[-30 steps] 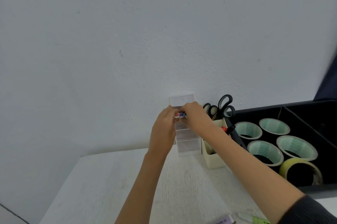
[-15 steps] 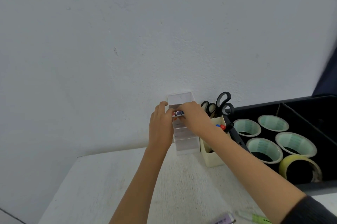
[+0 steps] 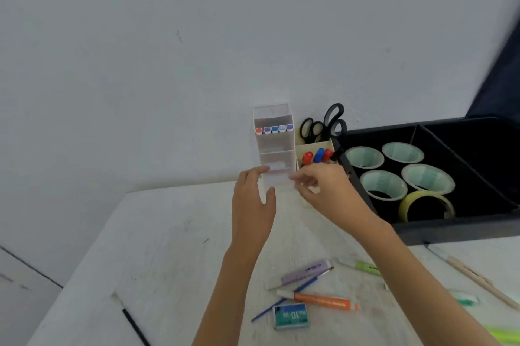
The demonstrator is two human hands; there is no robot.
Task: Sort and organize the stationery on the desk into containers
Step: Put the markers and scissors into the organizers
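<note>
Currently, from my remote station: the clear plastic tiered organiser (image 3: 277,154) stands upright at the back of the white desk (image 3: 168,247), against the wall. Its top tier holds a row of five white markers with red, purple and teal caps (image 3: 274,129), side by side.

Left hand (image 3: 253,202): fingers relaxed, index tip at the organiser's lower left edge, thumb before its base, grasping nothing; actual contact I cannot tell.

Right hand (image 3: 326,190): fingers loosely bent, released, tips at the lower right edge.

Just right of the organiser: cream square pen cup (image 3: 315,145) with black-handled scissors (image 3: 333,117).

Unsorted on the near desk: lilac highlighter (image 3: 306,272), orange tube-shaped pen (image 3: 323,300), teal rectangular box (image 3: 290,316).
</note>
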